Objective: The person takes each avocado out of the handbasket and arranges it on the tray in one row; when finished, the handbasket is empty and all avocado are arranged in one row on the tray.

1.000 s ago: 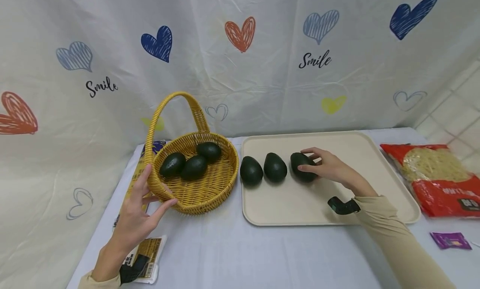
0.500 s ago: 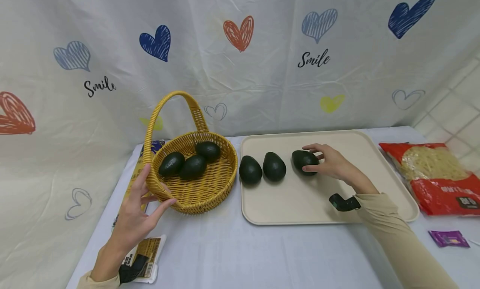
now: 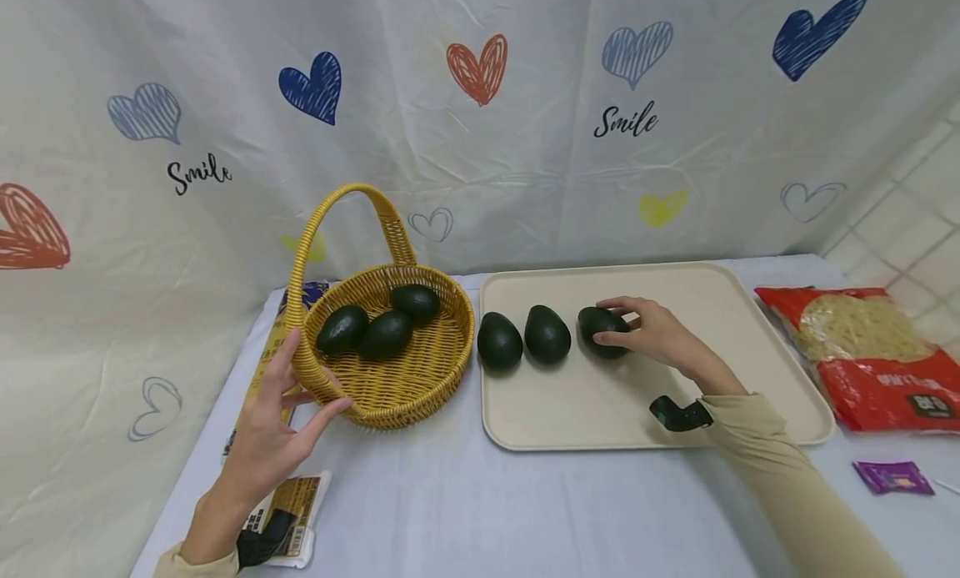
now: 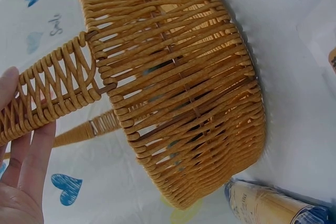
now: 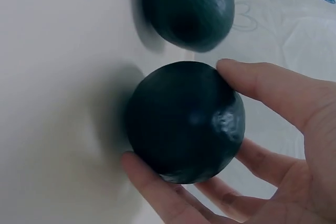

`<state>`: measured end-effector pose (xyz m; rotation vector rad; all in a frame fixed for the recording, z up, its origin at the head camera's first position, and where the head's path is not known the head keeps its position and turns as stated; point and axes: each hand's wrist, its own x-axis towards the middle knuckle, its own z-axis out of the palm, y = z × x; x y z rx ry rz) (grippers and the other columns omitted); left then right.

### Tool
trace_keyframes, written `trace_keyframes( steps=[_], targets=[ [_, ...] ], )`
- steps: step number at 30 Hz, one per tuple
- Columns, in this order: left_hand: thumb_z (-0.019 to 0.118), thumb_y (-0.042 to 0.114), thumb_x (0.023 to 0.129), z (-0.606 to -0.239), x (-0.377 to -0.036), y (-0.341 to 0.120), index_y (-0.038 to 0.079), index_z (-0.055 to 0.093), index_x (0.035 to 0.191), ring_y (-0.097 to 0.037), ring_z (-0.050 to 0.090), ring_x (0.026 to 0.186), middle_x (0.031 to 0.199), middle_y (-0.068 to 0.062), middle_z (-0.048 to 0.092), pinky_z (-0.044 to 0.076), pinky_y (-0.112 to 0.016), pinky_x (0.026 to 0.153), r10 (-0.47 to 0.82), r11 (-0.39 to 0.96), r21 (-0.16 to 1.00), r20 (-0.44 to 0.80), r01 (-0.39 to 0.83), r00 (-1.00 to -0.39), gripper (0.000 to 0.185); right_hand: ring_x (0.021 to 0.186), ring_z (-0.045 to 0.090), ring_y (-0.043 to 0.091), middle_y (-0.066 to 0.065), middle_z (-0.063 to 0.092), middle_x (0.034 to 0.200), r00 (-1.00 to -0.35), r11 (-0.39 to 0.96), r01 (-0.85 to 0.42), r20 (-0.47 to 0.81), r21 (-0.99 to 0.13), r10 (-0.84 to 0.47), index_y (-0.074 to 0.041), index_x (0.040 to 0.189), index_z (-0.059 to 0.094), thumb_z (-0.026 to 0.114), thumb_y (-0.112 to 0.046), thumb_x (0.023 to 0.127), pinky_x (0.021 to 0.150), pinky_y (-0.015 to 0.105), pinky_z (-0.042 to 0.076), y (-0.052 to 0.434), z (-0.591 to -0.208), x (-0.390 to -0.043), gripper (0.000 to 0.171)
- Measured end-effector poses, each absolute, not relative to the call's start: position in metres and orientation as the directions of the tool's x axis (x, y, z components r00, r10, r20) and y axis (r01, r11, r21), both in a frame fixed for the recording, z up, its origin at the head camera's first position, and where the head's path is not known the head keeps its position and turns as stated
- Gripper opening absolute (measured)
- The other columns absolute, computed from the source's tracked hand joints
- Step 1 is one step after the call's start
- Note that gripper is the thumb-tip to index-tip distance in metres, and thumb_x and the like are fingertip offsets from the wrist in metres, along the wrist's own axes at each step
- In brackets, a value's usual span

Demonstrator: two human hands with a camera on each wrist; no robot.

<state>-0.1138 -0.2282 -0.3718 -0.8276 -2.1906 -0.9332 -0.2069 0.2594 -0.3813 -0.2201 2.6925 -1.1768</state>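
Observation:
My left hand (image 3: 273, 432) grips the yellow wicker basket (image 3: 420, 386) low on its handle (image 4: 50, 90), fingers on one side and thumb on the other. Three dark green avocados (image 3: 386, 334) lie together in the basket. On the beige tray (image 3: 555, 415), my right hand (image 3: 652, 336) holds an avocado (image 3: 602, 332) between thumb and fingers; in the right wrist view the held avocado (image 5: 184, 121) fills the grasp. I cannot tell whether it touches the tray. Two other avocados, a left one (image 3: 499, 342) and a nearer one (image 3: 547, 334), sit to its left.
A red bag of pale dried food (image 3: 862, 357) lies right of the tray, with a small purple packet (image 3: 892, 478) in front. Left of the basket lies a long yellow package (image 3: 258, 369); a brown-and-white packet (image 3: 300, 520) is under the left wrist. A heart-print cloth (image 3: 525, 186) hangs behind.
The right hand and its avocado shift slightly up and right, then back left and down; the avocado tilts a little along the way. The left hand and basket stay put.

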Motion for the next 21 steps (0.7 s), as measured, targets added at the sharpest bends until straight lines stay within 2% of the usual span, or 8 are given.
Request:
trace_keyframes(
  steps=[12, 21],
  targets=[
    [0.061, 0.055, 0.101, -0.372, -0.114, -0.228, -0.013, 0.028, 0.156, 0.012, 0.056, 0.115, 0.126, -0.024, 0.056, 0.055, -0.008, 0.085, 0.307, 0.554, 0.402, 0.716, 0.729, -0.627, 0.093, 0.113, 0.066, 0.029, 0.025, 0.048, 0.15, -0.964, 0.621, -0.018, -0.152, -0.784, -0.219, -0.005, 0.153, 0.049, 0.078, -0.031, 0.096, 0.092, 0.036, 0.052, 0.246, -0.385, -0.2, 0.069],
    [0.061, 0.056, 0.101, -0.373, -0.114, -0.23, -0.012, 0.027, 0.157, 0.015, 0.052, 0.117, 0.124, -0.029, 0.055, 0.055, -0.007, 0.085, 0.314, 0.565, 0.393, 0.71, 0.725, -0.63, 0.094, 0.122, 0.061, 0.038, 0.027, 0.049, 0.149, -0.962, 0.624, -0.031, -0.145, -0.781, -0.23, -0.006, 0.152, 0.048, 0.08, -0.031, 0.094, 0.092, 0.037, 0.053, 0.25, -0.384, -0.2, 0.071]
  ],
)
